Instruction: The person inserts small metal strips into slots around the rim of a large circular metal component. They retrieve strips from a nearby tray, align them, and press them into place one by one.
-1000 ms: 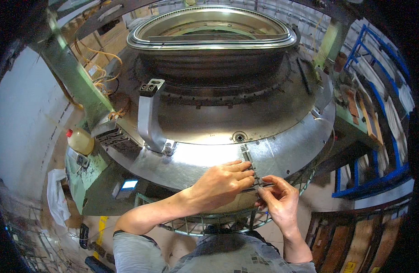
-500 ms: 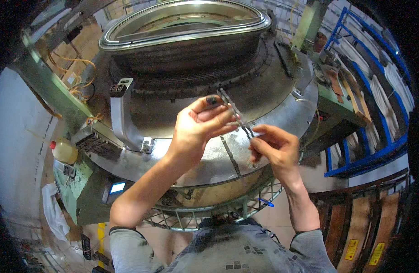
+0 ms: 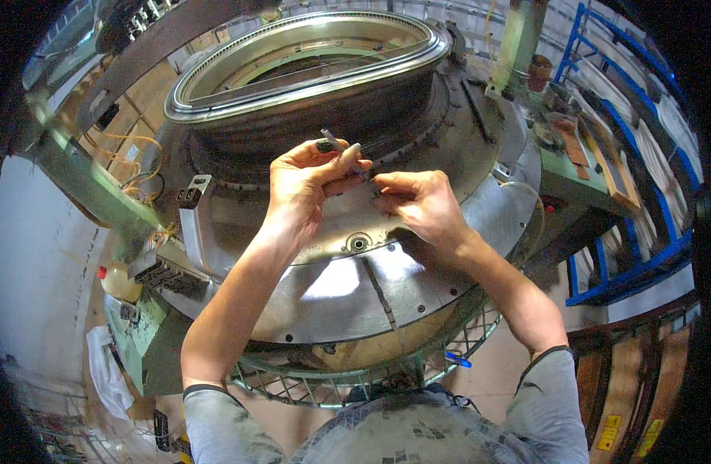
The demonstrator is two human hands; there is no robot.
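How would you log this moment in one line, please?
left hand: holding slim metal strip; right hand: close beside strip, contact unclear; steel ring plate: narrow dark seam

No lettering is legible. Two small yellow rectangular labels (image 3: 609, 432) stand on two long brown wooden-looking panels (image 3: 625, 379) at the lower right, one on each; their print is too small to read.

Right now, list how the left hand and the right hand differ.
The left hand grips a thin grey strip; the right hand is at the strip's lower end, contact unclear. The left hand has a dark patch at one fingertip; the right hand shows none. The left hand's fingers reach rightward; the right hand's reach leftward. Both are bare and raised over the metal machine.
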